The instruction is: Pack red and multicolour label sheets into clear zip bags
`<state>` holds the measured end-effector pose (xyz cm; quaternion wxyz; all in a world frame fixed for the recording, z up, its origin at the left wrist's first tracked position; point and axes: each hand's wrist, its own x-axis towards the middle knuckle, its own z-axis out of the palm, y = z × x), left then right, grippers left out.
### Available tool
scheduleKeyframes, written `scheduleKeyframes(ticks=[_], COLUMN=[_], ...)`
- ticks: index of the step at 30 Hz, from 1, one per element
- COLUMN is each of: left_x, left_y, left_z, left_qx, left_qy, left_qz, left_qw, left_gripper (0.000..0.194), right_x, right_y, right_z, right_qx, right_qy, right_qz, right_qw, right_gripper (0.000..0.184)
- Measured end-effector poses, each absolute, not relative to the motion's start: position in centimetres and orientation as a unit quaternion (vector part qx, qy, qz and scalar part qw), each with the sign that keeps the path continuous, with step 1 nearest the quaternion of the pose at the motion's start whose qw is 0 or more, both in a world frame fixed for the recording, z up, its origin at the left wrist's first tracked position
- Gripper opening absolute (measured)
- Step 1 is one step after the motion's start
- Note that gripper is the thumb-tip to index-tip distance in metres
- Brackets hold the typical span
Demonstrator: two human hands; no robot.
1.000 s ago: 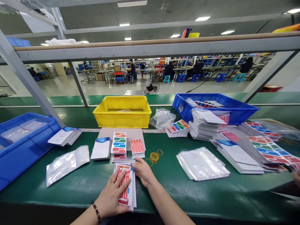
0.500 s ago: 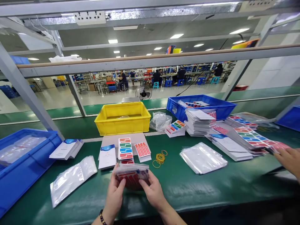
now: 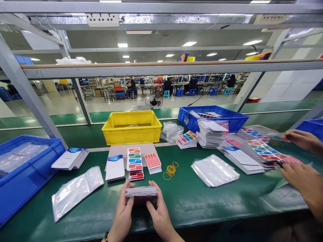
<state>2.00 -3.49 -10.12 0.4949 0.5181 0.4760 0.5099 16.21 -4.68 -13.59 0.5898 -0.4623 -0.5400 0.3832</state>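
Between my two hands a stack of bagged sticker cards [image 3: 141, 192] stands on edge, its pale top edges facing me and its dark red front in shadow. My left hand [image 3: 122, 210] grips its left end and my right hand [image 3: 158, 211] its right end, thumbs on the near face. Just beyond lie a pile of white booklets [image 3: 115, 168] with blue tops, a strip of coloured sticker sheets [image 3: 134, 159] and a small pile of red sticker cards [image 3: 152, 163]. Yellow rubber bands [image 3: 171, 170] lie to the right of them.
Clear plastic bags lie left [image 3: 77, 191] and right [image 3: 215, 170] on the green table. A yellow bin [image 3: 131, 134] and a blue bin [image 3: 188, 117] stand behind; another blue bin [image 3: 32, 181] is at left. A co-worker's hands [image 3: 300, 174] work at the right among sticker stacks [image 3: 262, 149].
My hands have tilted the stack so its top edges now show instead of its red face, and lowered it slightly. A co-worker's second hand has come into view at right.
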Motion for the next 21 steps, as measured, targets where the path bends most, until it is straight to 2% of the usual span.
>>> scheduleKeyframes(ticks=[5, 14, 19, 21], left_x=[2.5, 1.9, 2.4, 2.6], left_y=[-3.7, -3.2, -2.7, -2.5], left_z=[-9.6, -9.1, -8.0, -7.4], left_qx=[0.532, 0.522, 0.501, 0.486], left_qy=[0.448, 0.471, 0.445, 0.435], left_qz=[0.511, 0.507, 0.513, 0.517], left_qw=[0.505, 0.500, 0.537, 0.554], left_gripper=[0.062, 0.064, 0.044, 0.037], right_x=[16.6, 17.2, 17.5, 17.8], right_y=[-4.7, -4.4, -3.8, -3.2], right_z=[-13.2, -12.0, -12.0, -12.3], right_qx=[-0.440, -0.438, -0.438, -0.462], right_qy=[-0.556, -0.578, -0.559, -0.554], right_qz=[0.376, 0.375, 0.416, 0.415], right_qw=[0.597, 0.577, 0.568, 0.554], right_gripper=[0.065, 0.065, 0.077, 0.072])
